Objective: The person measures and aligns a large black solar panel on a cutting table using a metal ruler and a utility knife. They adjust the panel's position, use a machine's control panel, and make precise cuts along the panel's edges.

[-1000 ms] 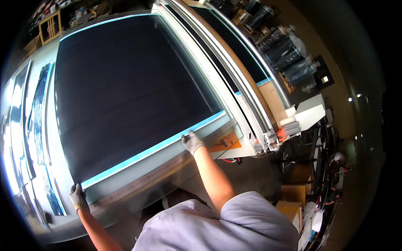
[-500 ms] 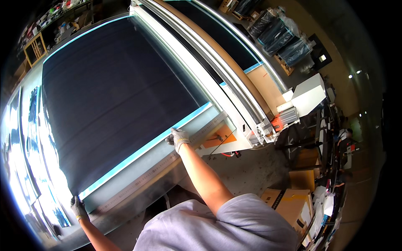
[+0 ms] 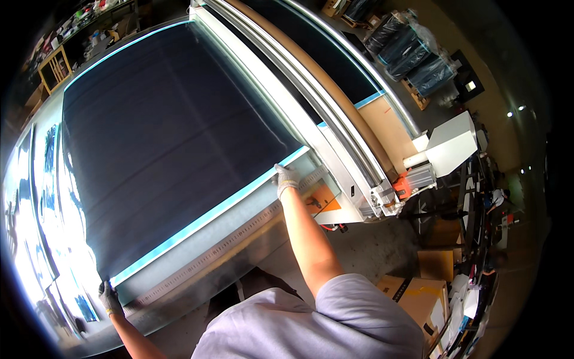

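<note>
A large dark film-like sheet [image 3: 179, 125] is spread over a long flat machine bed, with a light blue strip [image 3: 197, 226] along its near edge. My left hand [image 3: 111, 299], in a grey knit glove, is closed on the sheet's near left corner. Further right, my gloved right hand [image 3: 287, 178] has its fingers curled at the blue edge, close to the sheet's near right corner; its fingertips are partly hidden. A printed measuring strip [image 3: 224, 248] runs along the bed's front, nearer to me than the sheet.
A roller gantry [image 3: 311, 90] crosses the bed on the right, ending in a motor [image 3: 418, 178] and a white housing [image 3: 451, 143]. Shiny reflective strips [image 3: 51, 209] lie at left. Cardboard boxes [image 3: 418, 299] stand at lower right, plastic-wrapped rolls [image 3: 412, 54] at the back.
My right hand has slid to the right along the blue edge, toward the sheet's right corner. My left hand stays at the left corner. The view has shifted slightly.
</note>
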Demonstrator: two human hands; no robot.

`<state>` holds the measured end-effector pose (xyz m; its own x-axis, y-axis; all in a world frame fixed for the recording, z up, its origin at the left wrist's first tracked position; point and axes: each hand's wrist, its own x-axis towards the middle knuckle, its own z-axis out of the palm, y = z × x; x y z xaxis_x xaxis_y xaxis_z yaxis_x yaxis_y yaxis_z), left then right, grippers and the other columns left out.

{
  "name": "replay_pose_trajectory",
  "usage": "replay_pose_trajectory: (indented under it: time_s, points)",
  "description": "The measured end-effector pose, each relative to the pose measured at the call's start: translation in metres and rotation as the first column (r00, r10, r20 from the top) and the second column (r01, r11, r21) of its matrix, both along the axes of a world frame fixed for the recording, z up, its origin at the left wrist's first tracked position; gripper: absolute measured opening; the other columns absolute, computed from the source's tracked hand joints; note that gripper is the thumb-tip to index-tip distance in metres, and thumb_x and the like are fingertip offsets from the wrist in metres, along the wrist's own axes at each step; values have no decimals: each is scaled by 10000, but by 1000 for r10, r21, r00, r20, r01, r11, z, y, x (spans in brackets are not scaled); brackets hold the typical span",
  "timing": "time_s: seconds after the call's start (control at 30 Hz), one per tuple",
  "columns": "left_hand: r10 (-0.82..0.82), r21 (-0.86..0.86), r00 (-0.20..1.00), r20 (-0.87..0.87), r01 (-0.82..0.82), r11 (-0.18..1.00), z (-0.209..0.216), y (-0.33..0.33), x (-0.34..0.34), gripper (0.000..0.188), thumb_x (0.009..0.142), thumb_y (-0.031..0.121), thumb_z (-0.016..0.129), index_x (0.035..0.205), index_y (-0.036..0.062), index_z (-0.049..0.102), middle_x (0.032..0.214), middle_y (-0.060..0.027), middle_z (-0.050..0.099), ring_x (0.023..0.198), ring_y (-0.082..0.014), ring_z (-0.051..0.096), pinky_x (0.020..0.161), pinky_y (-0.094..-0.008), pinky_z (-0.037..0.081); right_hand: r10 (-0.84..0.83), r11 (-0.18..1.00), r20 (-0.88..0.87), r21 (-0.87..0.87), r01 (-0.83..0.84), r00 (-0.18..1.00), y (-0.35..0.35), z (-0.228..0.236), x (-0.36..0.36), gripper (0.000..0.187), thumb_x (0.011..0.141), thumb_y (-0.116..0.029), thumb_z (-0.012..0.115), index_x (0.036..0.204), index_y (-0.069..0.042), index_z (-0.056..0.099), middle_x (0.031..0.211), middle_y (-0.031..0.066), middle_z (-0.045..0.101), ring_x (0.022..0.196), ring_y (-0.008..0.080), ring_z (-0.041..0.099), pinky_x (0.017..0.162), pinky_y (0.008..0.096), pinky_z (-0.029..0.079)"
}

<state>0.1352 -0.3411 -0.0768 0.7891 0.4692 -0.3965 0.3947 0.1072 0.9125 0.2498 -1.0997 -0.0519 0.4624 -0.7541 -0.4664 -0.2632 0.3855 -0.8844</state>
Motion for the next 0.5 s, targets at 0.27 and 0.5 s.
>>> replay_pose_trajectory:
  time_s: [0.27,0.5]
  points:
    - [-19,-5,1000,-14,19,1000,4,-3,0,187,988,180,621,1130,66,665,826,34,606,580,-30,480,485,-175,349,176,926,-437,-232,-299,882,-60,17,20,191,849,-151,768,822,17,682,656,106,676,495,187,655,407,326,483]
    - [15,21,1000,-20,-15,1000,13,-15,2,218,981,184,633,1157,59,662,860,22,637,583,-33,483,491,-175,360,173,961,-325,-150,-231,930,-63,33,20,247,844,-168,784,868,19,624,535,96,597,403,177,577,351,340,429]
